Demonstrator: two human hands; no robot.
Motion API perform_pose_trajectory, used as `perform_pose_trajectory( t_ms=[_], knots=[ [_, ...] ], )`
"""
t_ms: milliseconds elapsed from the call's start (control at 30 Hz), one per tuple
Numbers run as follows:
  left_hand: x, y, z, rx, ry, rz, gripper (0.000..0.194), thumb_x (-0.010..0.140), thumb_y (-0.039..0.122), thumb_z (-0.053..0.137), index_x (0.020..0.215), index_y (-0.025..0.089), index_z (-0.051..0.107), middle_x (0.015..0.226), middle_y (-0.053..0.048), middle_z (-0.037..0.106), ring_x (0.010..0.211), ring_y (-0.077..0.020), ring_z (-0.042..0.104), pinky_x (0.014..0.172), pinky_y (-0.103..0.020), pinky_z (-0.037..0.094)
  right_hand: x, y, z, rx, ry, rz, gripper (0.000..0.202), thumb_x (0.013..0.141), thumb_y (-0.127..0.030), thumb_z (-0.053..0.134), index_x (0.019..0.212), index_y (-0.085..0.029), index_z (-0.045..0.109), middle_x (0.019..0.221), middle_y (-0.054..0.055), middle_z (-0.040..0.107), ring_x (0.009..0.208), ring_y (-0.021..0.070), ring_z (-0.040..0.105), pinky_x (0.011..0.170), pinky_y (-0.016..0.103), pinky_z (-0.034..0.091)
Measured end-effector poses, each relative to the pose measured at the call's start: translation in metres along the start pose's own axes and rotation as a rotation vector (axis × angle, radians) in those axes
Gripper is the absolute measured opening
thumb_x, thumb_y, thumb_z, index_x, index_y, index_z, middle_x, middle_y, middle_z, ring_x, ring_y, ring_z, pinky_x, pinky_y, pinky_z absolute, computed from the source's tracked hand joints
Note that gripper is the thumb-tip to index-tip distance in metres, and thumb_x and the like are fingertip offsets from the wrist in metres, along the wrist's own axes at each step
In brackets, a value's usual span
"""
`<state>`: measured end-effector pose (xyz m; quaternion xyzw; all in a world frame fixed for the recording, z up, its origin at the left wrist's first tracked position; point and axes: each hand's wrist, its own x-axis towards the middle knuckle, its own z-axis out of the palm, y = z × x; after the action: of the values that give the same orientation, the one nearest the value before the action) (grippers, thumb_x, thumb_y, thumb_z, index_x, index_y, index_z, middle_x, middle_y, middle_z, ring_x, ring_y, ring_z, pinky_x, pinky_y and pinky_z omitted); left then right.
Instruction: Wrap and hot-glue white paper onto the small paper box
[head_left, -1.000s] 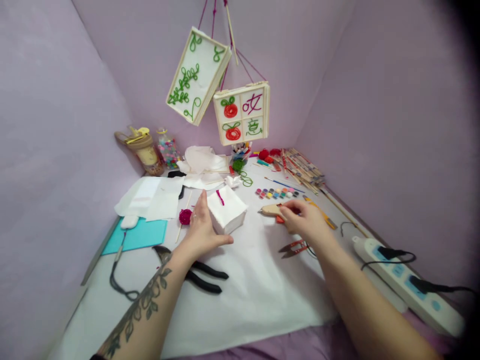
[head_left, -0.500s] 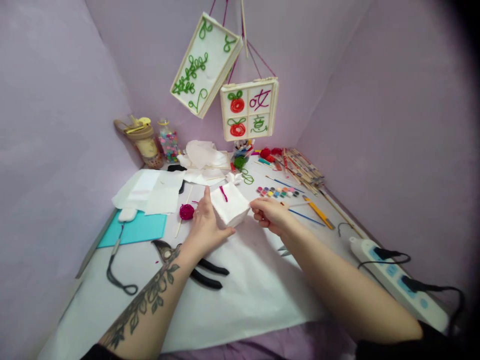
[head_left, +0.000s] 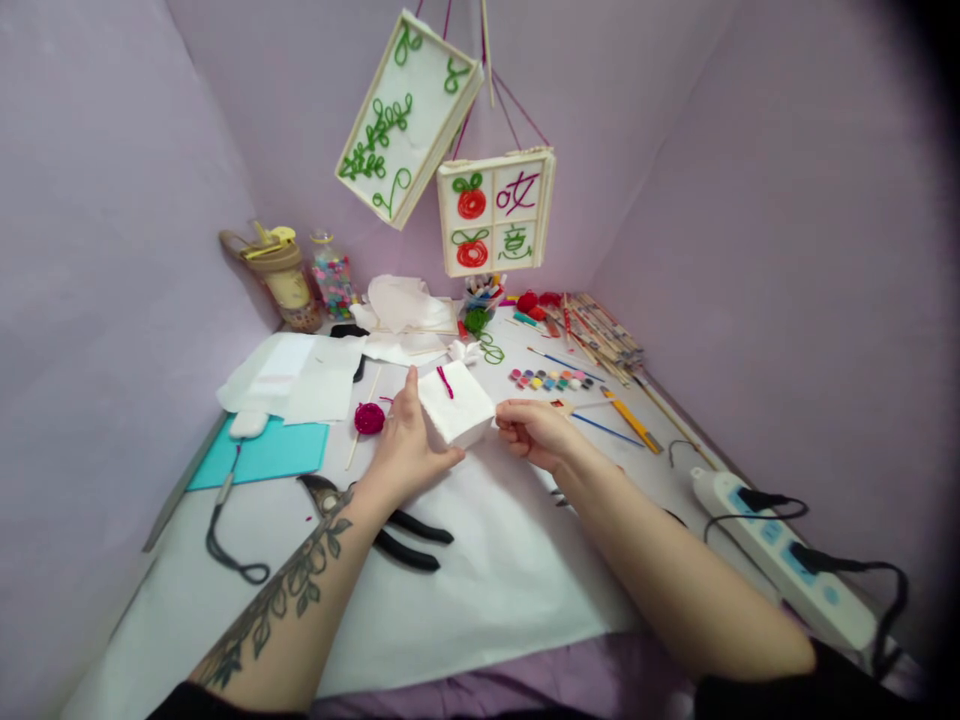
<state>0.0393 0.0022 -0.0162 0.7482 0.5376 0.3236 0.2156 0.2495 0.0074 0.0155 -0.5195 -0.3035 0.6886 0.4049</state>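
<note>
A small white box [head_left: 466, 398] sits at the middle of the table, a short strand of magenta yarn [head_left: 445, 382] lying on its top. My left hand [head_left: 405, 440] grips the box from its left side, thumb along the near lower edge and fingers behind. At the box's right corner, my right hand [head_left: 534, 432] has its fingers closed in a pinch; whatever is between the fingertips is too small to make out. A ball of magenta yarn [head_left: 368, 418] lies left of my left hand. Black-handled pruning shears [head_left: 412, 545] rest partly under my left forearm.
Two decorated lantern panels [head_left: 409, 120] hang above the table's back. A paint palette [head_left: 551, 380], brushes and a yellow utility knife [head_left: 631, 422] lie to the right, beside a power strip [head_left: 784, 560]. Paper sheets [head_left: 322, 375] and a turquoise board [head_left: 262, 452] are at left, with a drink cup [head_left: 292, 285] behind.
The whole view has shifted slightly, so everything appears a little further left and up. Both hands keep nearly the same pose at the box.
</note>
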Motion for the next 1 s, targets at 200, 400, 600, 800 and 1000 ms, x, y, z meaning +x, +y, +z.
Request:
perform_pose_trajectory(
  t_ms=[200,400,600,800,1000],
  knots=[
    [0.000,0.002,0.000,-0.011,0.025,-0.003,0.137,0.056,0.040,0.085,0.153,0.022,-0.011,0.155,-0.023,0.023,0.143,-0.0424,0.025,0.113,-0.060,0.027,-0.008,0.007,-0.005,-0.019,0.034,-0.021,0.019,0.059,-0.019,0.073,0.064,-0.017,0.055,0.048,-0.006,0.044,0.040,0.0046,0.033,0.036,0.016,0.014],
    [-0.006,0.017,0.002,0.099,0.072,-0.094,0.137,0.053,0.041,0.087,0.153,0.021,-0.005,0.143,-0.025,0.034,0.136,-0.0464,0.034,0.103,-0.062,0.034,-0.026,0.016,0.014,0.077,0.128,-0.092,0.021,0.060,-0.022,0.076,0.069,-0.016,0.057,0.048,-0.008,0.043,0.040,0.0037,0.031,0.035,0.015,0.014],
    [-0.012,0.031,0.003,0.224,0.054,-0.156,0.126,0.063,0.040,0.081,0.153,0.017,-0.003,0.137,-0.027,0.036,0.127,-0.0459,0.043,0.098,-0.060,0.038,-0.020,0.014,0.033,0.227,0.212,-0.077,0.022,0.061,-0.019,0.072,0.064,-0.017,0.050,0.052,-0.006,0.046,0.041,0.0033,0.032,0.035,0.014,0.016],
    [-0.014,0.030,0.004,0.232,0.092,-0.134,0.127,0.063,0.039,0.082,0.153,0.021,-0.005,0.137,-0.024,0.037,0.124,-0.0446,0.045,0.097,-0.058,0.039,-0.011,0.015,0.035,0.311,0.256,-0.009,0.020,0.069,-0.013,0.068,0.065,-0.017,0.049,0.049,-0.006,0.045,0.039,0.0039,0.032,0.032,0.014,0.017],
    [-0.014,0.030,0.004,0.226,0.088,-0.137,0.127,0.062,0.039,0.083,0.153,0.021,-0.003,0.137,-0.024,0.037,0.123,-0.0446,0.047,0.097,-0.059,0.039,-0.009,0.017,0.038,0.371,0.267,0.024,0.021,0.074,-0.010,0.063,0.063,-0.017,0.047,0.046,-0.006,0.043,0.037,0.0037,0.030,0.030,0.012,0.017]
  ],
)
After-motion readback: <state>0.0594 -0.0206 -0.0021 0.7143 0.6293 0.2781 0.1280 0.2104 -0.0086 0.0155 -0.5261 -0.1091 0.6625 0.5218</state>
